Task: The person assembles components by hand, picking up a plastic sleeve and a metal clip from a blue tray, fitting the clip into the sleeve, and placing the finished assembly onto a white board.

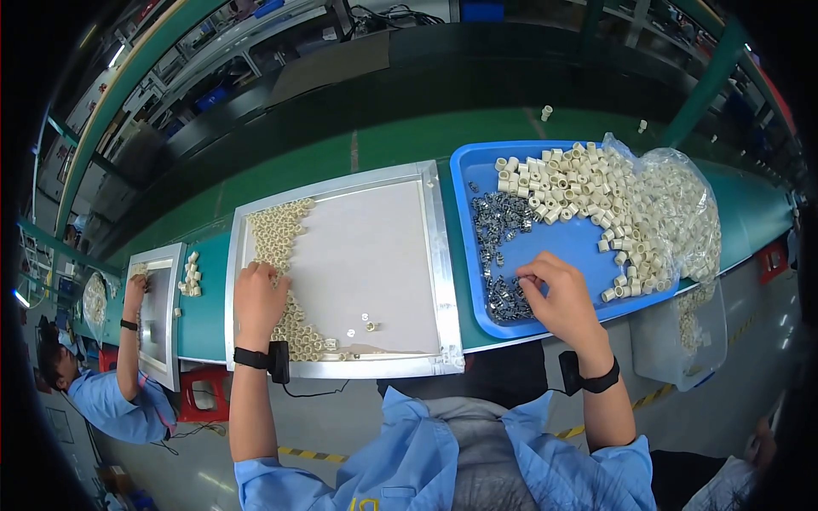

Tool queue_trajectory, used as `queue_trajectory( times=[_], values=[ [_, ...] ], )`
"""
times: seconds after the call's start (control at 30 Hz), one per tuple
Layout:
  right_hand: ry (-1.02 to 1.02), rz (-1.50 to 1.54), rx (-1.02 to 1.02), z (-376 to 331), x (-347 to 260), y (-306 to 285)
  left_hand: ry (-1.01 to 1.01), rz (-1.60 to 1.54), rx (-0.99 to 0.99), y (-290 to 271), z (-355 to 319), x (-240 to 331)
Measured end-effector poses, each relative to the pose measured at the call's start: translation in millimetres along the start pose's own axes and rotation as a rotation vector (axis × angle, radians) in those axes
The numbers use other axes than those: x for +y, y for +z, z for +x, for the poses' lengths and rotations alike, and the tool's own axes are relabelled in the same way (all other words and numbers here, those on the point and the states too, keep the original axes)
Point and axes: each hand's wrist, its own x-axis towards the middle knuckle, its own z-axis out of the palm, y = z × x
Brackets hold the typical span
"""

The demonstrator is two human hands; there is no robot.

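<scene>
My left hand [260, 300] is over the left side of a metal-edged frame [434, 247], fingers curled down among packed cream ring-shaped parts [274, 234]. What those fingers hold, if anything, is hidden. My right hand [558, 298] hovers inside a blue plastic tray [562, 247], thumb and fingertips pressed together beside a heap of small shiny metal pieces [509, 302]. Whatever sits in that pinch is too small to make out. Cream cylindrical parts [562, 175] fill the tray's far and right sides. One loose cream part [372, 326] lies on the frame's pale board [366, 255].
A clear plastic bag [682, 204] of cream parts spills over the tray's right end. Below it stands a translucent bin [682, 341]. To the left, a co-worker [119, 400] reaches into another frame [175, 341], beside a small pile of cream cylinders [191, 277].
</scene>
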Motion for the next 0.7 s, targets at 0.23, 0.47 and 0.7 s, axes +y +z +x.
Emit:
queue_trajectory(
  times=[0.23, 0.47, 0.7],
  values=[
    [-0.088, -0.264, 0.052, 2, 15, -3, 0.108, -0.006, 0.095, 16, 3, -13],
    [-0.008, -0.537, -0.063, 2, 20, -7, 0.079, -0.044, 0.033, 3, 9, 1],
    [-0.062, -0.495, -0.099, 7, 31, -4, 0.098, -0.026, 0.031, 16, 9, -8]
  ],
)
